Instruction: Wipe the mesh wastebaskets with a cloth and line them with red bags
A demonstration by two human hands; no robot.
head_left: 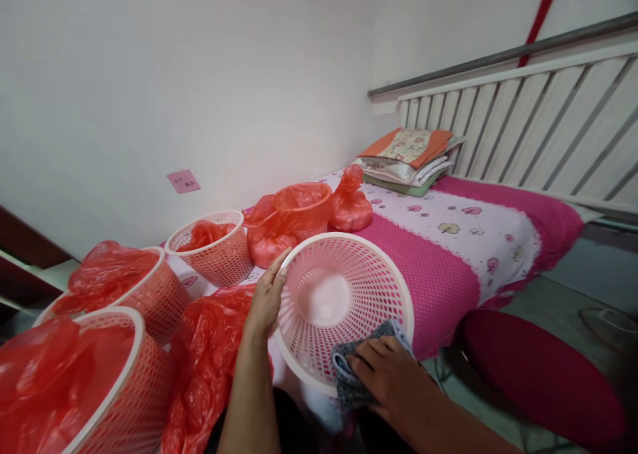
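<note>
A pink plastic mesh basket is tilted with its opening toward me, and its inside looks bare. My left hand grips its rim on the left side, fingers wrapped round the outside. In my right hand is a bunched grey cloth, pressed over the basket's lower right rim. The fingers of that hand are closed on the cloth. A crumpled red plastic bag lies just left of my left forearm.
Several baskets with red bags stand at left, including a near basket and a farther basket. A tied red bag rests on the bed. Folded bedding lies by the headboard. A dark red stool stands at right.
</note>
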